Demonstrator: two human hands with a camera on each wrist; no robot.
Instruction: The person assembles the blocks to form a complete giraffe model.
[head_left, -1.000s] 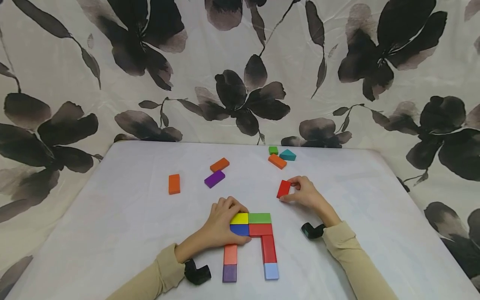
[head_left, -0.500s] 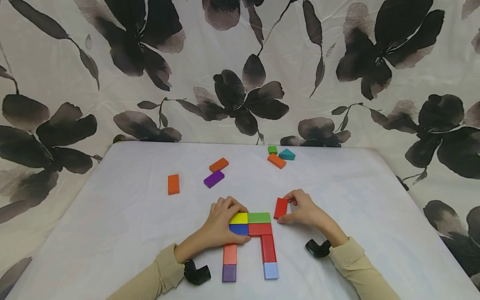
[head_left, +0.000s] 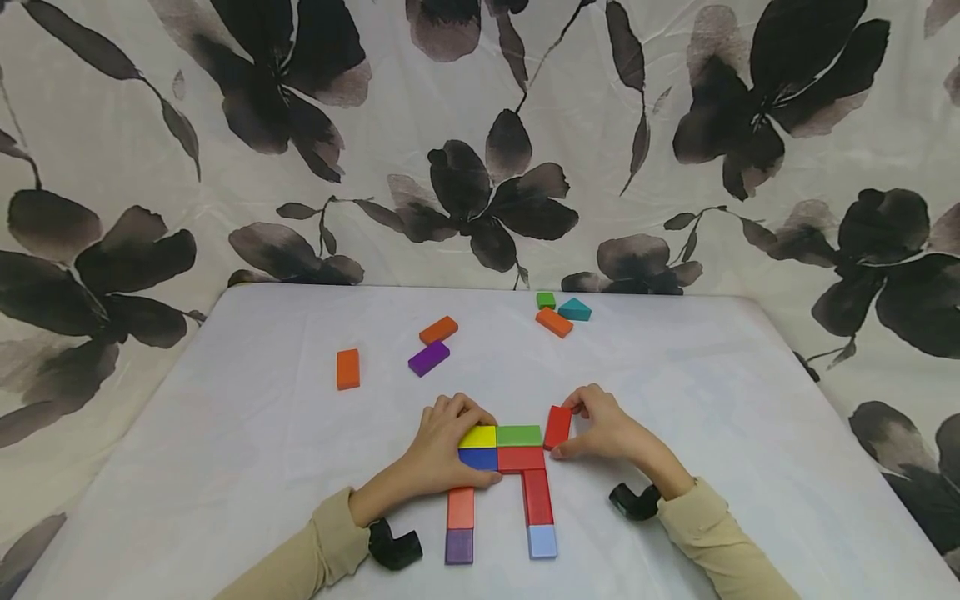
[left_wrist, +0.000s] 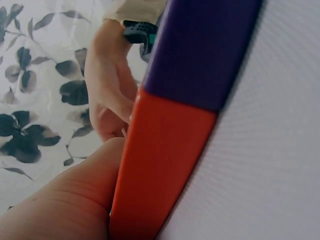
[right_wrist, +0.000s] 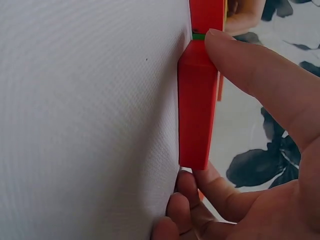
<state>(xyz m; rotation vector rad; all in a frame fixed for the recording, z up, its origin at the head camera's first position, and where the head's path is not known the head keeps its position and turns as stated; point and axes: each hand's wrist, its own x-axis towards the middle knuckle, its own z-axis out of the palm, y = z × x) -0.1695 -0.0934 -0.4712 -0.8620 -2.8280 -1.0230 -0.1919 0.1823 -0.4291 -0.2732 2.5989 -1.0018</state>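
In the head view my right hand point(head_left: 611, 433) pinches a red block point(head_left: 557, 427) by its two short ends, thumb at the near end. It stands slightly tilted beside the right end of a green block point(head_left: 519, 436). My left hand point(head_left: 438, 454) grips the left side of a flat arrangement, thumb below a blue block point(head_left: 478, 459) and fingers over a yellow block point(head_left: 480, 437). A second red block point(head_left: 521, 458) lies under the green one. Two legs extend toward me: a red block point(head_left: 537, 498) with a light blue block point(head_left: 542, 542), and a salmon block point(head_left: 461, 509) with a purple block point(head_left: 459, 547).
Farther back on the white table point(head_left: 262, 467) lie an orange block point(head_left: 348, 369), another orange block point(head_left: 438, 329) against a purple one point(head_left: 429, 358), and a third orange block point(head_left: 554, 322) near a small green block point(head_left: 546, 300) and a teal triangle point(head_left: 575, 310). Floral cloth hangs behind.
My right hand has brought the red block toward me and slightly left, up to the arrangement's right side. The left hand has stayed in place.
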